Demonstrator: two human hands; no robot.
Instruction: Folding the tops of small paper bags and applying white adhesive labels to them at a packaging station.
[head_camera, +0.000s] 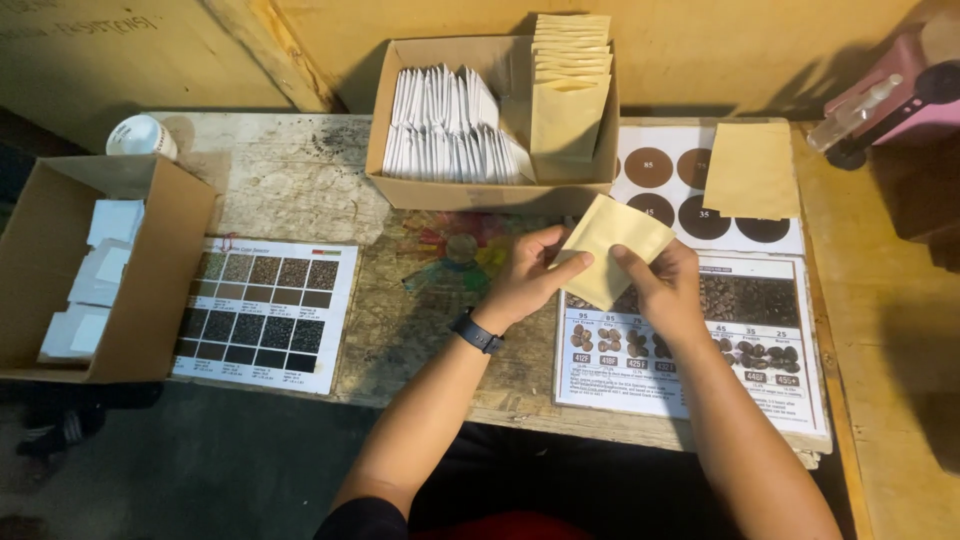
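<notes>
Both my hands hold one tan paper pouch (612, 243) above the worn table (290, 180), tilted like a diamond. My left hand (530, 275), with a dark watch on the wrist, pinches its left edge. My right hand (665, 285) grips its right lower edge with the thumb on top. Just behind it stands an open cardboard box (480, 190) with a row of white packets (450, 130) on the left and a stack of tan pouches (570, 80) upright on the right.
Another tan pouch (750, 170) lies on a chart of brown circles at the right. A bean photo chart (760, 340) lies under my hands and a colour-swatch chart (265, 310) at left. A second box (130, 270) with white packets sits far left, beside a white cup (140, 135). Pink device (900, 90) at top right.
</notes>
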